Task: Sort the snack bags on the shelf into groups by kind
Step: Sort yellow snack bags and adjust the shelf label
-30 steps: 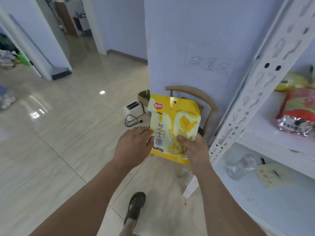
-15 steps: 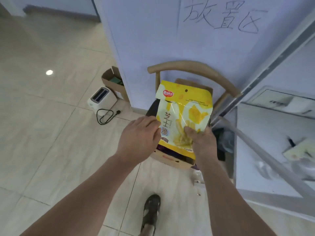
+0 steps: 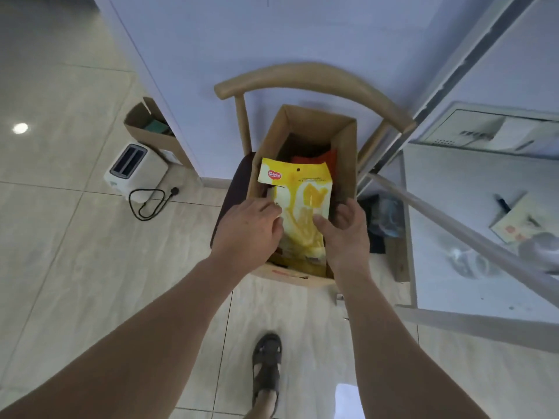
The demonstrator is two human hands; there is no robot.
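A yellow snack bag (image 3: 302,195) with a red logo is held over an open cardboard box (image 3: 348,164) that stands on a wooden chair (image 3: 305,78). My left hand (image 3: 248,231) pinches the bag's left edge. My right hand (image 3: 344,234) grips its lower right side, thumb on the front. An orange-red bag (image 3: 328,157) lies deeper in the box, and more yellow packaging shows under the held bag. The white metal shelf (image 3: 472,237) stands to the right.
A white toaster (image 3: 134,167) with a black cord and a small cardboard box (image 3: 151,128) sit on the tiled floor at left. The shelf's lower board carries a clear glass (image 3: 465,261) and a booklet (image 3: 520,222). My sandalled foot (image 3: 267,367) is below the chair.
The view has tilted down from the shelf to the chair. Both hands have lowered the yellow bag into the mouth of the cardboard box, still holding it.
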